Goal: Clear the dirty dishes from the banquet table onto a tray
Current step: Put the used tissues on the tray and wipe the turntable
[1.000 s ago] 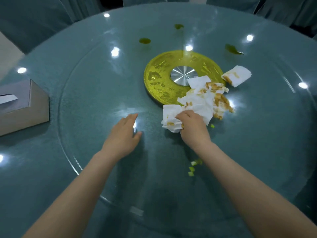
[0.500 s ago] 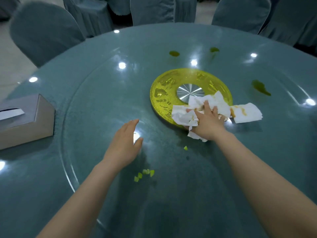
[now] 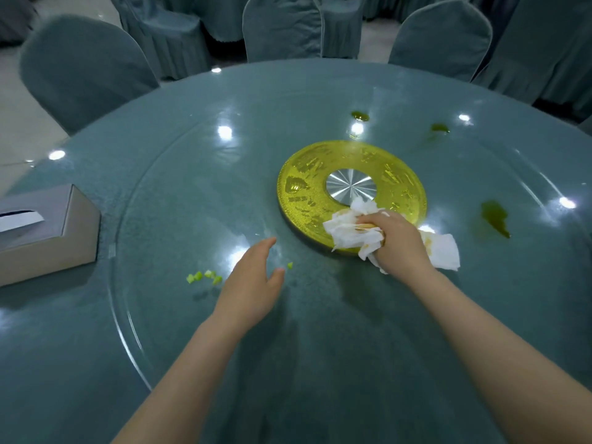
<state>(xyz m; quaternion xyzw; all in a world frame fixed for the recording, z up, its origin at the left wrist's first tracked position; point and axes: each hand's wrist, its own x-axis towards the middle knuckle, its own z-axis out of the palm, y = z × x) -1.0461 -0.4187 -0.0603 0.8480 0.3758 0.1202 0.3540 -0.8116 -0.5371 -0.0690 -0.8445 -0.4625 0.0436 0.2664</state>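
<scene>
The fingers of the right hand [image 3: 402, 243] are curled tight around a wad of stained tissues [image 3: 350, 231], pressing it onto the near edge of the gold disc [image 3: 307, 190] at the centre of the worktop [image 3: 320, 363]. More tissue [image 3: 443, 253] spreads flat from under the hand toward the right, smeared orange-brown where it meets the wrist side. The left hand [image 3: 253, 288] lies palm down on the glass turntable [image 3: 179, 219], fingers [image 3: 264, 248] straight and close together, thumb out to the side, holding nothing. A single green scrap [image 3: 290, 265] sits just beside the thumb tip, and a small cluster of green bits [image 3: 204, 277] lies to the left of the hand.

The disc has a silver hub [image 3: 350, 186] in its middle. Dark green spills mark the glass: a big one [image 3: 495, 217] right of the disc and two smaller ones [image 3: 360, 116] beyond it. A grey tissue box [image 3: 48, 232] stands at the left edge of the worktop, off the turntable, a white sheet poking from its slot. Covered chairs [image 3: 282, 27] ring the far side. No dishes or tray are in view.
</scene>
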